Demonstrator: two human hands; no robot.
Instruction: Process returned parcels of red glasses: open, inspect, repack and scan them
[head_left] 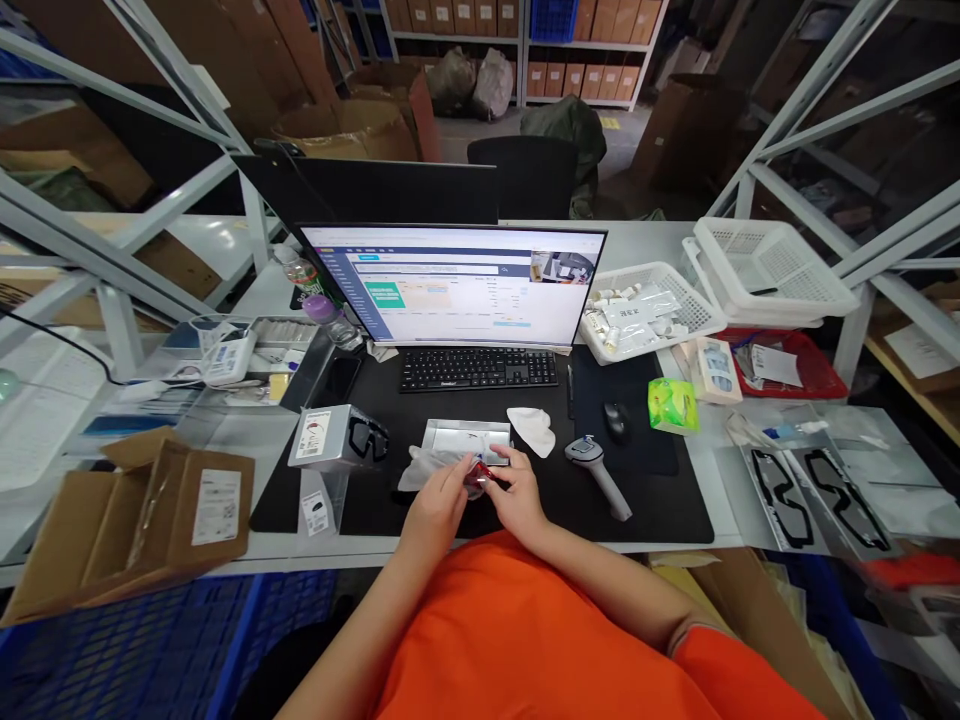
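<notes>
Both my hands meet over the front of a black desk mat. My left hand and my right hand are closed together on a small pair of glasses with a red frame. A crumpled white cloth or clear bag lies under my left fingers. Just behind the hands sits an open silver box. A second white cloth lies to its right. Left of the hands stands a silver box printed with black goggles.
A monitor and a keyboard stand behind the mat. A barcode scanner, a mouse and a green tissue pack lie right. White baskets sit at back right, a cardboard box front left, goggle packs front right.
</notes>
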